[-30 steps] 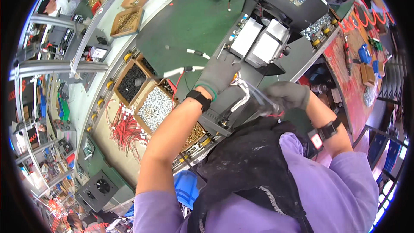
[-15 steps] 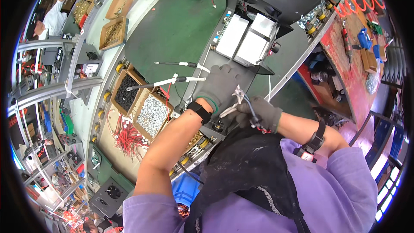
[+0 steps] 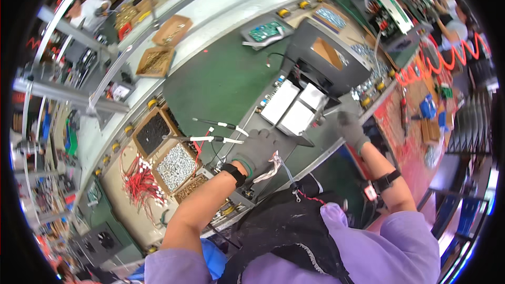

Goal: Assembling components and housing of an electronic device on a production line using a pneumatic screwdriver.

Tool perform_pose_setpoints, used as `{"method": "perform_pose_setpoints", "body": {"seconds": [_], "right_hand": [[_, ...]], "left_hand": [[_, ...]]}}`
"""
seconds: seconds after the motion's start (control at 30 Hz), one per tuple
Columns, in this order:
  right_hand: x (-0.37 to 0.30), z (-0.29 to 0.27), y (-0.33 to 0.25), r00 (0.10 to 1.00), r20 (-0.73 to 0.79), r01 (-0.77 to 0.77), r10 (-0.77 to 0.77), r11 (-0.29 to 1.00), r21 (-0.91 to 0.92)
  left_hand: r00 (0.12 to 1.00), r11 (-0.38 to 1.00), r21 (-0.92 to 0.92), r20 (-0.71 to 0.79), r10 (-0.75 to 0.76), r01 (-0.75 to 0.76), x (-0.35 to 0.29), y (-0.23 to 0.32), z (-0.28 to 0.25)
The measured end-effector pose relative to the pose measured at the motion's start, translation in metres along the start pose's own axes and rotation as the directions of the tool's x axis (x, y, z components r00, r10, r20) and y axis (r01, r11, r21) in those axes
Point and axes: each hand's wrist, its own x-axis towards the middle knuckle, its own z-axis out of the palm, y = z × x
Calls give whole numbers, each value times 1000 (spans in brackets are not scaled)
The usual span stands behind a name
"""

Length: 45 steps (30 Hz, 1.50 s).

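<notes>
My left hand (image 3: 256, 150), in a grey glove, lies over the near end of a dark metal chassis (image 3: 294, 139) with its fingers curled. Two cables (image 3: 226, 140) with white and black sleeves and metal lugs stick out from it to the left, and it appears closed on them. On its other side hangs a white-sleeved cable bundle (image 3: 275, 162) with a blue-grey lead. My right hand (image 3: 351, 129), gloved too, is stretched out to the right of the chassis, apart from the cables; its fingers are blurred. Two white blocks (image 3: 281, 101) sit in the chassis.
Left of the chassis stand boxes of black parts (image 3: 151, 132) and silver screws (image 3: 176, 167), beside red wires (image 3: 141, 181). A green circuit board (image 3: 265, 30) lies at the back. At right, a red-topped workbench (image 3: 392, 126) holds a screwdriver (image 3: 404, 113); orange coiled hoses (image 3: 447, 66) hang above.
My right hand has let go of the cable bundle and moved away to the right and forward. The bundle hangs beside my left hand, which stays over the chassis. The view has shifted.
</notes>
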Motion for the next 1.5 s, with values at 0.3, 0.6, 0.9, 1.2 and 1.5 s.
{"method": "perform_pose_setpoints", "body": {"seconds": [0.3,0.6,0.9,1.2,1.5], "right_hand": [[76,-10,-48,916,-130,389,-379,919,67],[175,-13,-278,923,225,370,-313,554,-746],[179,11,-297,803,330,596,-496,669,-444],[66,-67,-143,965,-226,189,-134,953,239],[-68,-90,-25,995,-96,-9,30,977,212]], "left_hand": [[991,984,-176,-123,-44,22,-16,-7,-4],[921,784,-603,-373,-114,-148,-45,-91,-3],[903,583,-777,-47,-427,236,-73,-123,37],[168,15,-332,437,-884,943,-214,-146,141],[261,94,-558,227,-938,824,-239,-143,183]]}}
